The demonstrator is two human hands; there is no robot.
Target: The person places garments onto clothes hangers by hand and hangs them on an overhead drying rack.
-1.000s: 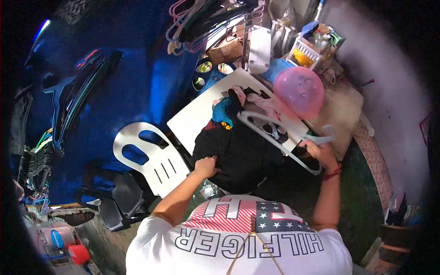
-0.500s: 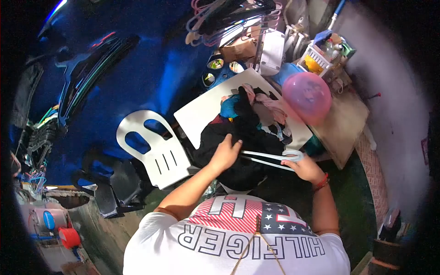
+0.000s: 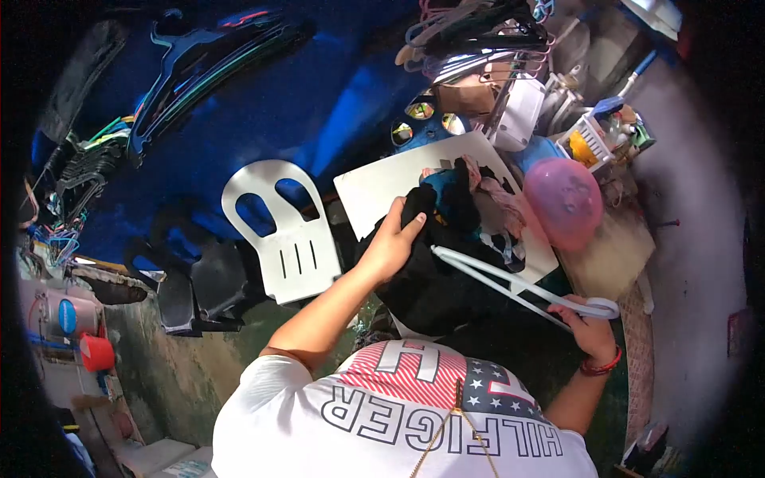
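Black cloth (image 3: 422, 283) lies over my lap and against the near edge of the white table (image 3: 370, 187). My left hand (image 3: 396, 243) grips a bunched part of this cloth, thumb and fingers pressed round it. In my right hand (image 3: 586, 327) is a white plastic hanger (image 3: 510, 287), held by its hook end, its far tip reaching left over the black cloth. Past my left hand, a pile of clothes (image 3: 498, 203) with pink, blue and dark pieces sits on the table.
A white plastic chair (image 3: 299, 251) stands left of the table, dark chairs (image 3: 211, 283) beyond it. A pink balloon (image 3: 564, 203) is at the table's right edge. Many hangers (image 3: 478, 40) hang at the top. A white basket (image 3: 586, 143) stands at the upper right.
My left hand has moved up the black cloth and now holds a bunch of it raised. The hanger has swung round and points left. The whole view has turned.
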